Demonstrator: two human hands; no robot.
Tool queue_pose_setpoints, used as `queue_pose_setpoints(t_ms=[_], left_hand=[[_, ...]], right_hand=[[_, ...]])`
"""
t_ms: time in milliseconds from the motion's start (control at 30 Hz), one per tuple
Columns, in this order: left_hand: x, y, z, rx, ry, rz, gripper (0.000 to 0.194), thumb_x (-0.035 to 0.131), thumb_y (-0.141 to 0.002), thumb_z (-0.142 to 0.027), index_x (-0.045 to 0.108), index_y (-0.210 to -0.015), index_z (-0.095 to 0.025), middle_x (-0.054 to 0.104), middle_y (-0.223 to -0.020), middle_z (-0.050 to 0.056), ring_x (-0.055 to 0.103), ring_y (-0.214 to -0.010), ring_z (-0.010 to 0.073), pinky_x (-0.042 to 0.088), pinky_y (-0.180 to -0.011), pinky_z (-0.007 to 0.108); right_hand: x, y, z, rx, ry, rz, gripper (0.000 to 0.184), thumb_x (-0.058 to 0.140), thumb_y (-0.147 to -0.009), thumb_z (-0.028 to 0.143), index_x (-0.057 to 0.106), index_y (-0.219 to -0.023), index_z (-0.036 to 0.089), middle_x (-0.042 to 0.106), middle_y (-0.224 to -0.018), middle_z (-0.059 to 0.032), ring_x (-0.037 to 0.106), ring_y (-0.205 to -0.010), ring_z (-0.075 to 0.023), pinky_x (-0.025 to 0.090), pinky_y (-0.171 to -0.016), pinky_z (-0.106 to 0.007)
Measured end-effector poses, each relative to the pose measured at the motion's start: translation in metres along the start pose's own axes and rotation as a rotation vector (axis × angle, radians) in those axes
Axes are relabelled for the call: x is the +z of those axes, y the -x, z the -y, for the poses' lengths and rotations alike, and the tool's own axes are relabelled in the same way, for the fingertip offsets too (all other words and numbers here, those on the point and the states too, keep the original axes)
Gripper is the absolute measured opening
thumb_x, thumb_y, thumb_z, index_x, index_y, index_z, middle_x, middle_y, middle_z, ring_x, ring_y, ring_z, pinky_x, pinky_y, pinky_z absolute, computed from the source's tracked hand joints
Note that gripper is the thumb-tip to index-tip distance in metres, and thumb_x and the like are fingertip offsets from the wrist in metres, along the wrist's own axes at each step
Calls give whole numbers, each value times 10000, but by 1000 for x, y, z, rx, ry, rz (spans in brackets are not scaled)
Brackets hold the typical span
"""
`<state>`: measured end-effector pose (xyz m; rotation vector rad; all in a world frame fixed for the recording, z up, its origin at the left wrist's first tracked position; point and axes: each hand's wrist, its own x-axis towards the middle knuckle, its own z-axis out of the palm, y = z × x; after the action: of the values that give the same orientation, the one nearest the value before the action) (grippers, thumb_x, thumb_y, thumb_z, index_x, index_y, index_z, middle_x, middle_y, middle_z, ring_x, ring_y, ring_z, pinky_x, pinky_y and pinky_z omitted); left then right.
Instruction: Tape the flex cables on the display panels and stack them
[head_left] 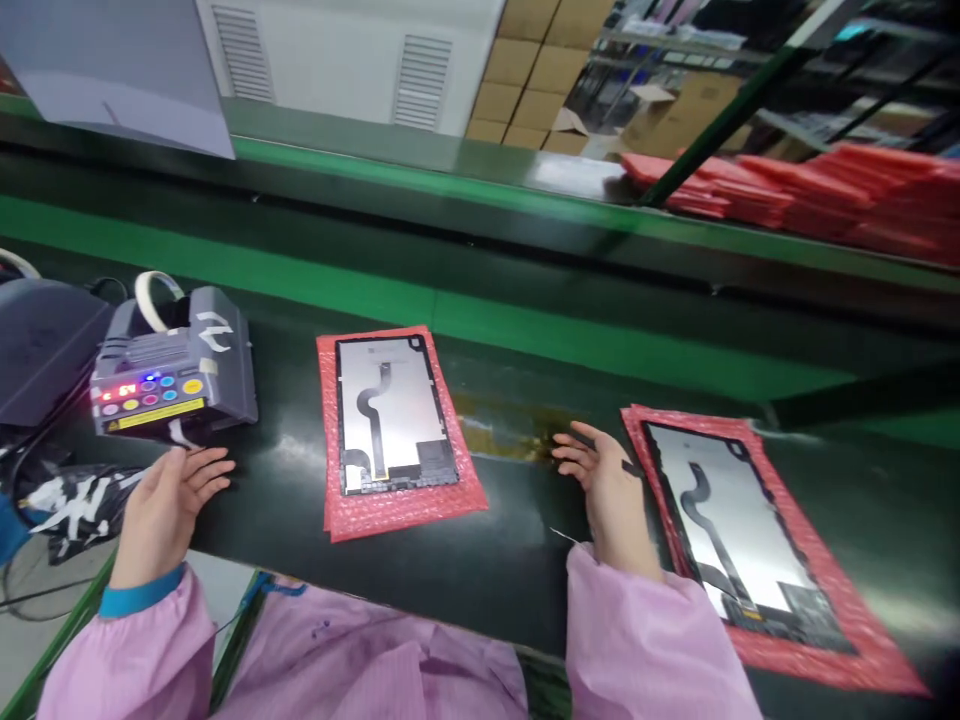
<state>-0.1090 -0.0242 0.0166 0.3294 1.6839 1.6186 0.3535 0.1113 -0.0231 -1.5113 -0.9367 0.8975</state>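
My left hand is at the front of a grey tape dispenser with lit buttons. Its thumb and index finger pinch the end of a short whitish strip of tape at the outlet, the other fingers loosely stretched. Over the dark bench, my right hand is open, fingers pointing left. A small black strip shows against its back. Between my hands lies a tablet screen, back up with a dark flex cable, on red bubble wrap. Beyond my right hand rests a second such screen on red bubble wrap.
Another grey machine stands at the far left, with cables and a black-and-white bundle below it. Yellowish tape lies along the bench. Red bubble bags are piled on the raised shelf, behind a green post.
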Motion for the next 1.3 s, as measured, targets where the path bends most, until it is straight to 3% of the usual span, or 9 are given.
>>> queue_pose_setpoints(t_ms=[100,200,367,500,633,833,1000,1200,1300], left_hand=[[2,-3,3,-16,-34,-13,501,915,-584,-571,644,-740,-180,759,-710,28,727,-609,167,623,-568,239],[1,-3,4,10,-84,-8,479,920,-588,-559,649,-727,-189,731,-650,2,710,-579,164,626,-551,255],[9,8,6,310,-90,3,391,876,-721,-492,587,-730,-229,683,-605,-82,675,-567,144,624,-592,290],[22,23,12,572,-359,179,372,732,-886,-543,624,-734,-221,741,-675,-16,731,-646,186,635,-699,348],[37,33,20,697,-619,427,294,563,-1021,-419,697,-880,-199,794,-839,44,782,-809,203,636,-804,336],[56,39,22,889,-802,658,227,562,-1001,-236,658,-1205,-212,773,-1182,93,746,-1119,233,590,-1009,376],[63,42,26,962,-909,752,319,537,-993,-176,605,-1302,-211,704,-1363,125,679,-1270,261,542,-1102,453],[70,43,34,978,-943,918,368,530,-1004,-195,559,-1371,-186,706,-1370,134,623,-1362,254,451,-1206,505],[70,42,38,973,-949,959,370,523,-1019,-207,547,-1388,-177,690,-1400,137,605,-1385,244,404,-1244,511]], right_hand=[[-1,5,-5,-3,50,-25,544,741,-712,691,678,-925,194,745,-857,-83,694,-674,-182,513,-499,-268],[0,9,-4,-4,116,-58,466,830,-681,602,678,-841,192,726,-785,-49,615,-546,-126,481,-476,-249],[-2,8,-2,0,170,-53,435,833,-712,584,678,-825,194,738,-779,-39,543,-461,-86,438,-443,-232],[1,4,1,0,208,-25,454,812,-721,619,670,-807,196,756,-785,-54,501,-423,-81,390,-389,-229],[6,4,3,14,167,-58,475,825,-695,627,650,-752,189,762,-757,-65,468,-397,-70,337,-359,-219],[10,18,10,-57,-43,-97,512,869,-675,632,624,-732,186,749,-733,-61,634,-543,-123,319,-388,-189],[29,57,20,-45,-128,-40,485,870,-728,593,604,-728,188,735,-692,-34,576,-451,-86,337,-373,-179],[71,137,19,-1,-119,273,331,766,-901,462,639,-762,189,750,-681,-56,577,-396,-114,397,-333,-203],[87,158,21,-41,-74,334,303,735,-935,429,647,-772,189,768,-715,-62,575,-392,-110,449,-359,-220]])
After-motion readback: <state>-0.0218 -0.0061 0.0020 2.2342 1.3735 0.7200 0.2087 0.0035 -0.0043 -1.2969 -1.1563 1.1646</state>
